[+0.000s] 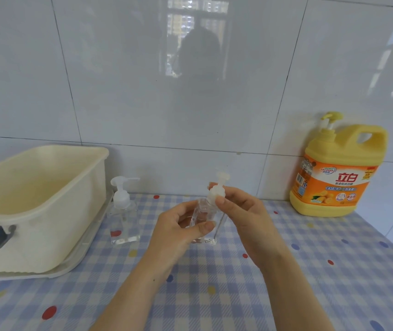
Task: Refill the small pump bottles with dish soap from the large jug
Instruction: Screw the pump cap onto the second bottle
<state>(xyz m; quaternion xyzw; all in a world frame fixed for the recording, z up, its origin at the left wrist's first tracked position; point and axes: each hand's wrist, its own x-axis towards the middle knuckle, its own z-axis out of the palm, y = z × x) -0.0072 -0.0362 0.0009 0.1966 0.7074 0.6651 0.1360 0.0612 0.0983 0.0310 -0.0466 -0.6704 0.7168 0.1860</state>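
1. Head view: two bare forearms reach in from the bottom edge over a counter covered in a blue-and-white checked cloth (274, 271) with coloured dots.
2. The left hand (178, 231) curls around the body of a clear square pump bottle (211, 217). Its thumb lies across the front and the other fingers wrap behind, so it is closed on the bottle.
3. The right hand (245, 211) pinches the bottle's white pump collar (215, 193) between thumb and fingertips, closed on it. The pump head rises just above those fingertips.
4. The held bottle tilts slightly, with its base at or just above the cloth; I cannot tell whether it touches. It looks mostly empty.
5. Left of the left hand's fingers, apart from them, a second clear pump bottle (122, 211) stands upright on the cloth with its pump on.
6. Further left, beyond that bottle, a cream plastic tub (54, 211) sits in a shallow white tray (81, 249).
7. Right of the right hand's fingers and further back, well apart, the large yellow dish soap jug (336, 170) stands upright against the white tiled wall (119, 80). It has an orange label and its yellow pump is fitted.
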